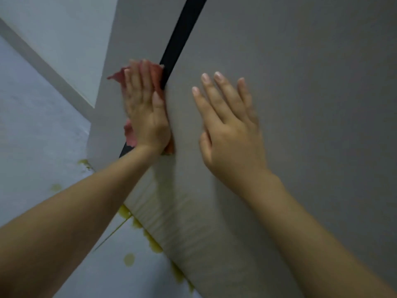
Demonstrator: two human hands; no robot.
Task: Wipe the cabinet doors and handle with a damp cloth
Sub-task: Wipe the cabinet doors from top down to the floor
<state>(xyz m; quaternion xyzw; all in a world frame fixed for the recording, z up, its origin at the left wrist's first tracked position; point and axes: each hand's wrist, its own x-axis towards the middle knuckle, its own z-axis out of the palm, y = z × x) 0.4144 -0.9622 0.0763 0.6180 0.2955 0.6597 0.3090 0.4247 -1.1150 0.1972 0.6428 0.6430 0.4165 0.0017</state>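
Place: at the grey cabinet front, seen tilted from my head camera, I had both hands up against the doors.
Left hand: my left hand [142, 108] lay flat, fingers straight and together, pressing the pink cloth [158, 76] against the door; it was blurred, so I could not tell finer detail.
Cloth: it was spread under the palm, its edges showing above the fingertips, at the left of the wrist and just below the heel of the hand; its right edge touched the black handle strip [179, 37].
Handle strip: a dark band ran between the left door [111, 117] and the right door [300, 82], hidden partly behind the cloth and hand, showing again just left of my wrist.
Right hand: my right hand [228, 127] was open, fingers straight and slightly spread, against the right door and holding nothing; whether it truly touched the surface I could not tell.
Hands: apart, one on each side of the strip.
Floor: pale floor [38, 134] lay at the left, with yellow-green spots [129, 259] along the cabinet's lower edge.
Wall: a light wall panel [64, 29] stood at upper left.
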